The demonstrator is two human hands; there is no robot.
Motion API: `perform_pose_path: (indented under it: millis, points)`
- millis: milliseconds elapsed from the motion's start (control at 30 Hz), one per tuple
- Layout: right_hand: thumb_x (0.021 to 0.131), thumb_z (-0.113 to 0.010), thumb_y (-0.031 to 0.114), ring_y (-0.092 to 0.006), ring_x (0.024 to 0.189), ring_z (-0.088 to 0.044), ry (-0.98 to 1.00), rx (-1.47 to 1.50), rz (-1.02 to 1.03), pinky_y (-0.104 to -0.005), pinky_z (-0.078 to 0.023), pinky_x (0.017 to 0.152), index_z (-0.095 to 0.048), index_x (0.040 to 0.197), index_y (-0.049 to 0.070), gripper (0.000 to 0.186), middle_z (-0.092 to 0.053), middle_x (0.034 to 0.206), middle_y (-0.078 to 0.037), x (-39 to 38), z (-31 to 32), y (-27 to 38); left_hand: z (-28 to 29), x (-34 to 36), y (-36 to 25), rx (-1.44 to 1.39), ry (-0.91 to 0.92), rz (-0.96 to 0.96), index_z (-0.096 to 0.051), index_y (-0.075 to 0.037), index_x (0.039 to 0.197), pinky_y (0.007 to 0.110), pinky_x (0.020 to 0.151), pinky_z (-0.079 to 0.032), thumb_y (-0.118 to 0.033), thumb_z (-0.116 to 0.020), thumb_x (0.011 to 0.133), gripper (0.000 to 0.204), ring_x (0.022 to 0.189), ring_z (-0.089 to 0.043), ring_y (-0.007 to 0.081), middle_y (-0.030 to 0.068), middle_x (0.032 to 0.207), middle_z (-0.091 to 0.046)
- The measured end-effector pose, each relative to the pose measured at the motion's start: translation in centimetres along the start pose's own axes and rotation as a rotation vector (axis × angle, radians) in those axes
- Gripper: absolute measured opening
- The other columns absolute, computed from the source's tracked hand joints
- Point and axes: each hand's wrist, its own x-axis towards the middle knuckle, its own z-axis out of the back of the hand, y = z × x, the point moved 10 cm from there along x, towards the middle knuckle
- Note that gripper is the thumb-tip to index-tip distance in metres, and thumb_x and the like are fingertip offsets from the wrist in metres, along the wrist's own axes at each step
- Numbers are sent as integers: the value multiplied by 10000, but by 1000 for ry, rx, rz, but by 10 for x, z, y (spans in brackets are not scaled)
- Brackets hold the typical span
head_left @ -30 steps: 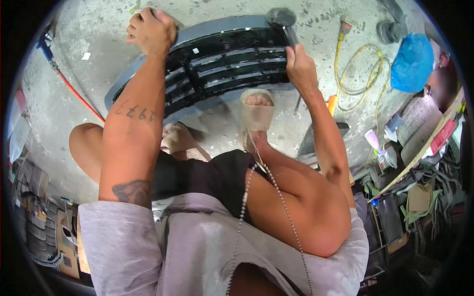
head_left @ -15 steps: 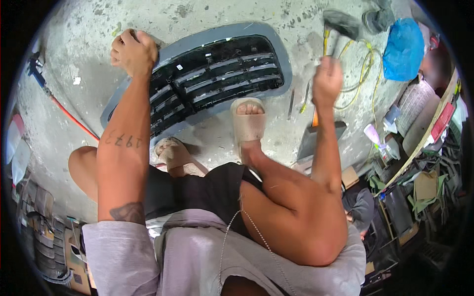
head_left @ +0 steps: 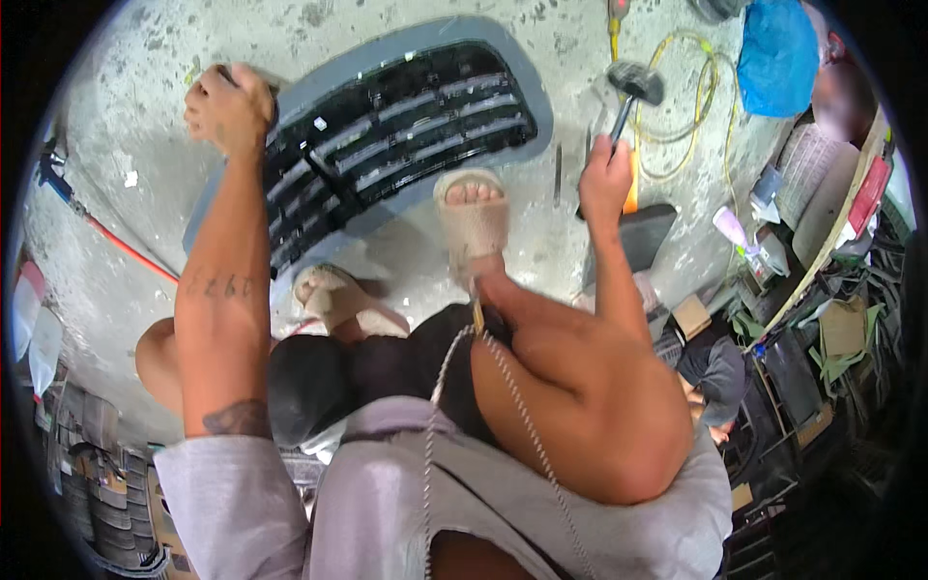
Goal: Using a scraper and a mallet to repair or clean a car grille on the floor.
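A grey curved panel (head_left: 530, 77) with a black slatted grille (head_left: 387, 126) lies on the concrete floor in front of my feet. My left hand (head_left: 230, 106) grips the panel's upper left edge, with its fingers curled and partly hiding what is under them. My right hand (head_left: 604, 179) holds a mallet (head_left: 636, 82) by its handle, to the right of the panel, with the dark head pointing away from me. A thin dark bar (head_left: 558, 174) lies on the floor between the panel and my right hand.
A yellow cable (head_left: 715, 116), blue bag (head_left: 778, 58) and dark flat plate (head_left: 646, 232) lie to the right. An air gun (head_left: 58, 179) with an orange hose (head_left: 130, 249) is at left. A grey-sleeved co-worker (head_left: 715, 372) and clutter are at the lower right.
My right hand has moved off the panel's right edge and down to the right with the mallet, which is now fully visible. The panel and my left hand sit further left in view.
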Motion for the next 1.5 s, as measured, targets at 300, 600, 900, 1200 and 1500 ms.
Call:
perform_pose_path:
  millis: [300,600,900,1200,1500]
  points:
    - [1080,-514,186,-27,557,-393,82,437,387,-208,-294,504,-604,1203,11,232,-465,687,65,24,-25,54,5,-13,-44,-160,320,-22,-568,-15,1292,558,1076,-384,-322,-499,993,434,1241,-509,445,266,1325,-547]
    - [997,-583,104,-195,936,-652,698,261,996,-312,-508,886,-581,1347,-45,380,-699,1110,-170,-91,-142,263,79,-21,226,-255,199,56,-535,-8,1359,547,1125,-357,-376,-429,1045,495,1281,-487,474,295,1384,-510]
    - [1121,-421,372,-60,563,-463,1280,327,651,-226,-389,517,-592,1261,13,422,-587,776,1,-186,-209,272,44,-56,270,-9,-140,453,-519,-149,1453,607,1125,-315,-441,-434,1033,519,1291,-532,369,232,1410,-540]
    - [1073,-519,131,-38,602,-459,1075,158,748,-205,-359,533,-541,1310,11,267,-530,777,20,-201,-201,375,76,-74,282,-118,-385,434,-651,-91,1186,573,1083,-292,-279,-573,970,297,1241,-479,343,163,1228,-566]
    - [1025,-579,229,-500,728,-621,603,-642,1422,-527,-490,633,-512,1058,16,226,-629,834,-264,-180,-274,322,76,-63,269,-96,-444,380,-655,-84,1168,568,1053,-322,-272,-560,974,285,1221,-501,344,163,1202,-574]
